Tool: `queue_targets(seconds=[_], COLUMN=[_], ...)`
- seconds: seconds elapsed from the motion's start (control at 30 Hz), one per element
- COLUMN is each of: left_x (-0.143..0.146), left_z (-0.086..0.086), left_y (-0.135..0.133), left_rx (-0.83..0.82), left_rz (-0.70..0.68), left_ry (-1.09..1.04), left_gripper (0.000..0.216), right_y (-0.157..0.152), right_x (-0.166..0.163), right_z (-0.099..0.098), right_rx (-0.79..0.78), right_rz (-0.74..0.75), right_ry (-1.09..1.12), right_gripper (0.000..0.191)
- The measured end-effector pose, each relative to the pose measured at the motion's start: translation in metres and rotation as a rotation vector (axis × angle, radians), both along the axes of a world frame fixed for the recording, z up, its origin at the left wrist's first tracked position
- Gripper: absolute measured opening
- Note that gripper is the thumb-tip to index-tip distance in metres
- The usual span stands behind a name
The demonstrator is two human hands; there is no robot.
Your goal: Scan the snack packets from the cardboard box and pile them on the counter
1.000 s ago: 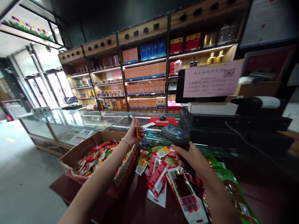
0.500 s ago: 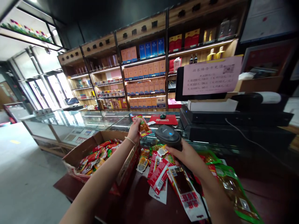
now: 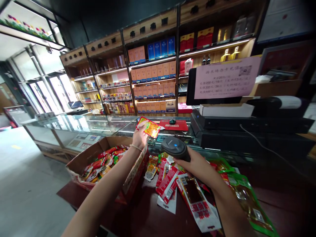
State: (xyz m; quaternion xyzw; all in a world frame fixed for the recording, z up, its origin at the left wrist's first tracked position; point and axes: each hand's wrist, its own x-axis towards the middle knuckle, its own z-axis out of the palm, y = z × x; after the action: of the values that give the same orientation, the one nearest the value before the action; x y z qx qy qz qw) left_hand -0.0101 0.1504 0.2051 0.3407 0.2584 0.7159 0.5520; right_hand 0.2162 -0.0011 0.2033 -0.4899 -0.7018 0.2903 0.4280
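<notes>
While a red-and-yellow packet (image 3: 152, 128) is raised near the far right corner of an open carton (image 3: 85, 154), I have it pinched in my left hand (image 3: 140, 135). My right hand (image 3: 191, 163) is wrapped around the handle of a black barcode scanner (image 3: 174, 146), its blue light lit, its head near the packet but apart from it. More packets (image 3: 103, 163) fill the carton; below the scanner, red-and-white packets (image 3: 167, 184) lie overlapping on the dark table (image 3: 145, 217). Beyond, a mouse (image 3: 172, 121) sits on a red mat (image 3: 182, 125).
</notes>
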Motion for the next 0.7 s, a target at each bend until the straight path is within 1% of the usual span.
queue_targets(seconds=[0.07, 0.13, 0.2, 0.23, 0.3, 0.37, 0.47, 0.53, 0.57, 0.6, 0.63, 0.7], left_x=[0.001, 0.002, 0.001, 0.000, -0.004, -0.010, -0.018, -0.022, -0.023, -0.025, -0.026, -0.033], left_z=[0.000, 0.000, -0.002, -0.004, -0.013, -0.026, -0.048, -0.056, -0.057, -0.056, -0.053, -0.043], left_y=[-0.002, -0.004, -0.004, -0.003, 0.000, 0.002, 0.003, 0.003, 0.004, 0.005, 0.007, 0.013], left_rx=[0.019, 0.011, -0.001, -0.013, -0.071, -0.140, -0.218, -0.276, -0.299, -0.303, -0.291, -0.248], left_rz=[-0.010, -0.004, -0.006, -0.013, -0.037, -0.098, -0.216, -0.254, -0.265, -0.272, -0.272, -0.225], left_ry=[-0.020, -0.017, 0.047, 0.113, 0.317, 0.596, 1.034, 1.221, 1.251, 1.234, 1.177, 0.991], left_gripper=[0.024, 0.023, 0.026, 0.027, 0.028, 0.023, 0.016, 0.019, 0.022, 0.027, 0.031, 0.035], right_y=[0.000, -0.001, -0.002, -0.002, -0.004, -0.005, -0.007, -0.008, -0.008, -0.009, -0.008, -0.007], right_x=[0.000, 0.001, 0.002, 0.003, 0.007, 0.011, 0.016, 0.017, 0.017, 0.016, 0.014, 0.010], right_z=[-0.001, -0.001, 0.000, 0.001, 0.002, 0.003, 0.004, 0.005, 0.006, 0.006, 0.006, 0.007], right_rx=[-0.016, -0.081, -0.143, -0.152, -0.119, -0.105, -0.135, -0.150, -0.155, -0.160, -0.165, -0.172], right_rz=[0.000, -0.005, -0.019, -0.025, -0.031, -0.036, -0.037, -0.040, -0.041, -0.044, -0.048, -0.053], right_ry=[0.005, 0.021, 0.039, 0.051, 0.082, 0.108, 0.132, 0.144, 0.149, 0.155, 0.159, 0.178], right_gripper=[0.037, 0.038, 0.039, 0.040, 0.039, 0.037, 0.035, 0.035, 0.035, 0.035, 0.035, 0.034])
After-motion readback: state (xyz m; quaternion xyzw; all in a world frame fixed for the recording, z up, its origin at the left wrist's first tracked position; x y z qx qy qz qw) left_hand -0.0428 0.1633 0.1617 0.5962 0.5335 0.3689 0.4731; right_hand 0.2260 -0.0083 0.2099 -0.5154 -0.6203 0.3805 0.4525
